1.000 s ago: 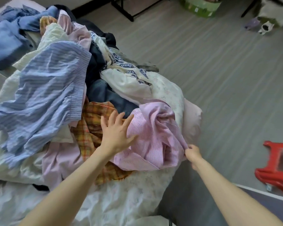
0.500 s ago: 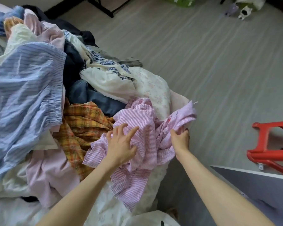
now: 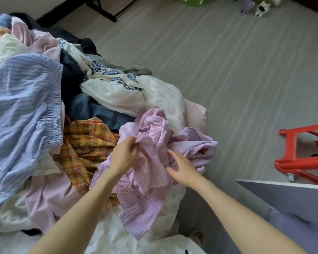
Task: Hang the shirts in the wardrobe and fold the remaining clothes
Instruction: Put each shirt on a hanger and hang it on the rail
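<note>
Left hand (image 3: 124, 155) pinches a fold of the pink striped shirt (image 3: 151, 162), fingers curled into thin, crinkled cotton. Right hand (image 3: 182, 166) lies on the same shirt just right of the left, fingers loose and spread, gripping nothing that shows. Shirt is bunched in soft ridges at the near right edge of the clothes pile (image 3: 62, 110), one flap with a small red mark (image 3: 202, 150) overhanging the edge. Touching the shirt's left side: orange plaid garment (image 3: 84, 143), woven check, rumpled. Beyond the shirt: dark blue fabric (image 3: 92, 110) and cream floral cloth (image 3: 154, 94), smooth and draped. Far left of the shirt: pale blue ribbed garment (image 3: 24, 99), gathered hem. Right of the shirt: bare grey plank floor (image 3: 237, 70), wide open, then red plastic stool (image 3: 301, 149) well apart.
</note>
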Motion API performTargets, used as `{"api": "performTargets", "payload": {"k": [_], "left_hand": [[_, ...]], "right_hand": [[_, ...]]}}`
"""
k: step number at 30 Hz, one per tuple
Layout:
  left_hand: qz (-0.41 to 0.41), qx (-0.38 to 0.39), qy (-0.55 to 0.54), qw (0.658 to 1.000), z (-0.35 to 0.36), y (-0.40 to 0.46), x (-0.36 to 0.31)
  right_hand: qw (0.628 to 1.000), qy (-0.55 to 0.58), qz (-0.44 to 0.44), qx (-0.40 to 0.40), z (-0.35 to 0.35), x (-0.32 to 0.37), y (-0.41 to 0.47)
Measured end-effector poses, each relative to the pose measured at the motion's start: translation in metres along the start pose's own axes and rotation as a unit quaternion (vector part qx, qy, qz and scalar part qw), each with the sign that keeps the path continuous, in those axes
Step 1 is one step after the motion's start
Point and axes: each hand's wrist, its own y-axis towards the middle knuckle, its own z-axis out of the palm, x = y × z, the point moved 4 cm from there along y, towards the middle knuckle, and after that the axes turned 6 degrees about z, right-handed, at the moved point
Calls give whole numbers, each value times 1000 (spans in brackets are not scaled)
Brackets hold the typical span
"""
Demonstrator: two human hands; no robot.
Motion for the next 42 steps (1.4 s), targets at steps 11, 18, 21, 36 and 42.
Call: {"api": "performTargets", "payload": {"k": [11, 18, 21, 36, 42], "left_hand": [[-12, -17, -221, 975, -46, -37, 20], [165, 149, 89, 971, -12, -88, 24], [136, 305, 257, 907, 3, -87, 52], [151, 88, 11, 985, -34, -58, -28], [105, 24, -203, 973, -58, -18, -128]], "right_hand": [[985, 120, 116, -36, 8, 45, 22], [795, 549, 124, -225, -76, 32, 26], [842, 481, 144, -197, -54, 20, 16], [968, 187, 6, -168, -2, 10, -52], [957, 271, -94, 38, -47, 50, -76]]}}
